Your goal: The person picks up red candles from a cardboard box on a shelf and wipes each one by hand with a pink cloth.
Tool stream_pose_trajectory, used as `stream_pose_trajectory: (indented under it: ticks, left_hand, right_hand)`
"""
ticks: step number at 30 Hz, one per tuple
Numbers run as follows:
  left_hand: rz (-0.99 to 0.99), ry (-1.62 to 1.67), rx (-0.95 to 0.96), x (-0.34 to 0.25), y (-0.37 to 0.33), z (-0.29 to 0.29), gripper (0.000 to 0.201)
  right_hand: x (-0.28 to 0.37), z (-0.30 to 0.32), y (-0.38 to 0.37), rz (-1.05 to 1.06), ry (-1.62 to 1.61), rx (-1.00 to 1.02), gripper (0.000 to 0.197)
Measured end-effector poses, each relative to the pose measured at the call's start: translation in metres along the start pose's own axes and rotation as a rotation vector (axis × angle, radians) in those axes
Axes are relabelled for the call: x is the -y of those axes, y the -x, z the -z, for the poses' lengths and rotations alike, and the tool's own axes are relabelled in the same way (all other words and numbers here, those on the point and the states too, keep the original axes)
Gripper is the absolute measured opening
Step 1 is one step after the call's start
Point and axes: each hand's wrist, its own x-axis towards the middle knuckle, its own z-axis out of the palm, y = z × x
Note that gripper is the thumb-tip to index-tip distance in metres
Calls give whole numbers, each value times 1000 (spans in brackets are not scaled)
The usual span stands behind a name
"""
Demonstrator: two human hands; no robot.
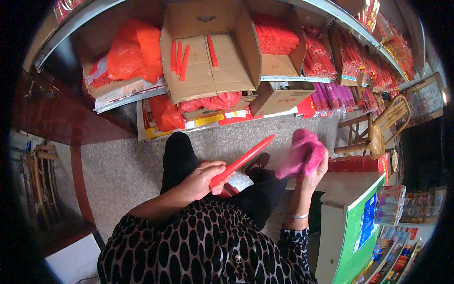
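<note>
A long red candle (248, 157) slants up to the right from my left hand (204, 179), whose fingers are wrapped round its thick lower end. To the right, my right hand (316, 171) is closed on a bunched pink cloth (305, 151), slightly blurred and held apart from the candle. Ahead of me, an open cardboard box (203, 87) on the shelf holds several red candles; one candle (212, 51) lies apart from the group on the left. Something red, partly hidden, shows below my left hand.
Red plastic bags (135, 49) fill a box left of the candle box. Boxes of red packets (276, 35) stand to the right. A small carton (281, 98) sits lower down. At right are a bamboo chair (385, 125) and a green-sided cabinet (357, 232); wooden stools (42, 182) stand far left.
</note>
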Motion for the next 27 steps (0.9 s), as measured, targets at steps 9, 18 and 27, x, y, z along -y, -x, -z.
stream_pose_trajectory:
  ticks: [9, 18, 27]
  left_hand:
    - [-406, -328, -210, 25, -22, 1, 18]
    - [-45, -34, 28, -4, 0, -7, 18]
    - [-226, -260, -151, 12, -13, -8, 20]
  right_hand:
    - [25, -45, 70, 210, 164, 694, 28]
    - [4, -3, 12, -10, -125, 25, 9]
    - [22, -47, 71, 145, 126, 660, 26]
